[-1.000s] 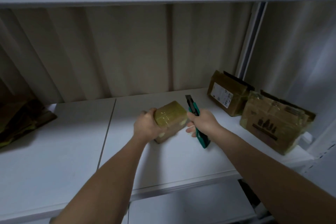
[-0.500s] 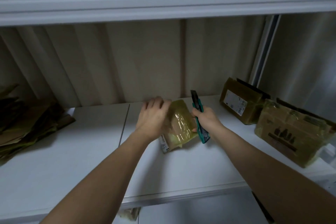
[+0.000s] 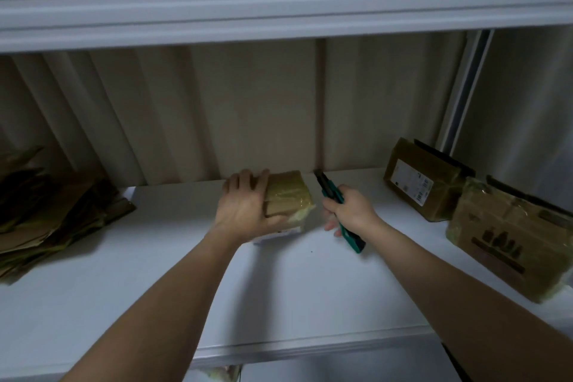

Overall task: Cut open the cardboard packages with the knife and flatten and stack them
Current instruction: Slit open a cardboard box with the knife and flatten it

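Note:
A small taped cardboard package [image 3: 288,195] lies on the white shelf [image 3: 310,288], near its back. My left hand [image 3: 245,208] grips it from the left, fingers over its far edge and thumb on its near side. Just right of the package, my right hand [image 3: 348,211] holds a green utility knife [image 3: 333,198], its dark tip pointing up and away. The blade is a short way from the package and does not touch it.
Two more taped cardboard boxes stand at the right: one with a white label [image 3: 421,180] and a bigger one [image 3: 508,239] nearer the edge. A pile of flattened cardboard [image 3: 52,211] lies at the left. An upper shelf [image 3: 279,9] hangs overhead.
My left hand turned the package from tilted on edge to lying flat on the shelf. The right hand with the knife drew slightly right, away from the package.

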